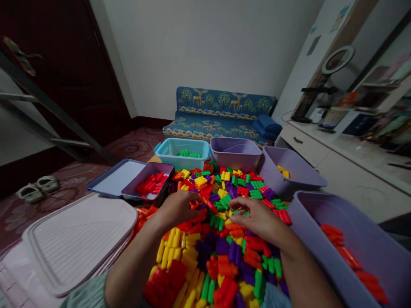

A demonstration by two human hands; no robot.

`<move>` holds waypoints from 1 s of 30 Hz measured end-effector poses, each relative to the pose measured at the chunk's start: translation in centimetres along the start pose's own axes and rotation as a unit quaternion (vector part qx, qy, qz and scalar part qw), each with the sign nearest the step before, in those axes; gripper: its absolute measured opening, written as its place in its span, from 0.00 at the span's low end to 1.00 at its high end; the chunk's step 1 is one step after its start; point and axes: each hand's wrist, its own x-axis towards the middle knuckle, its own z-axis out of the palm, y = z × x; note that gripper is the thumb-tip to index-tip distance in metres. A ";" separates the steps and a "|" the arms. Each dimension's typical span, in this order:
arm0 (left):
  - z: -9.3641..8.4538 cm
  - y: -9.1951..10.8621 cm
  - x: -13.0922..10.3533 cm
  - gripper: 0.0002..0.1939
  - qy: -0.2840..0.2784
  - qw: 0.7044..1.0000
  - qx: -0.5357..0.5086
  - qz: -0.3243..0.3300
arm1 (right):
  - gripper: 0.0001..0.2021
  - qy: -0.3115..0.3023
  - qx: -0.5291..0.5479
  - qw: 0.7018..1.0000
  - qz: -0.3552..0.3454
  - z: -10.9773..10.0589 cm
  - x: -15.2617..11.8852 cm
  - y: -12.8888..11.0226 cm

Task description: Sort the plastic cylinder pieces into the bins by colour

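Before us a pale wall (205, 47) rises behind everything, with a dark door (61, 64) to the left and a blue patterned sofa (215, 124) at its foot; nearer to us spreads the task's thing, a wide heap of plastic pieces (221, 246) in red, orange, yellow, green and purple, many of them lying in short joined rows; three lavender bins line its far and right sides: the near bin (308, 239) holds orange pieces (353, 261), the middle bin (285, 186) yellow pieces (283, 171), and the far bin (236, 160) stands just beside a turquoise basket (183, 161) with green pieces (189, 154) in it; on the left lie a pale ribbed lid (83, 239) and a small box (136, 176) with red pieces (152, 185); our left hand (183, 207) and right hand (253, 214) hang over the heap's middle, well apart, the fingers of each curved and parted; whether any fingertip touches a piece, we cannot tell
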 end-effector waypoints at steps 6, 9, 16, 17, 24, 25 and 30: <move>1.5 -0.3 -0.8 0.24 0.007 0.998 0.058 -0.033 | 0.19 -0.024 -0.202 0.979 0.015 3.3 0.6 -0.2; 2.4 0.0 -1.1 0.31 0.005 0.998 0.058 -0.010 | 0.28 -0.020 -0.220 0.975 0.008 5.2 1.4 0.0; 4.3 0.4 0.1 0.20 0.047 0.998 0.006 0.037 | 0.26 -0.007 -0.104 0.994 -0.025 6.9 3.3 0.7; 4.4 0.2 0.7 0.20 0.061 0.997 -0.010 0.038 | 0.26 -0.003 -0.084 0.996 -0.024 6.9 3.6 0.8; 4.9 -0.2 5.1 0.16 0.147 0.976 -0.159 0.025 | 0.30 0.060 0.009 0.998 -0.025 6.1 5.0 1.2; 5.1 -0.1 5.5 0.17 0.150 0.969 -0.194 0.020 | 0.30 0.077 0.022 0.996 -0.029 6.0 5.1 1.3; 6.1 -0.1 6.1 0.17 0.186 0.926 -0.326 0.039 | 0.22 0.133 0.073 0.988 -0.033 5.1 5.7 2.5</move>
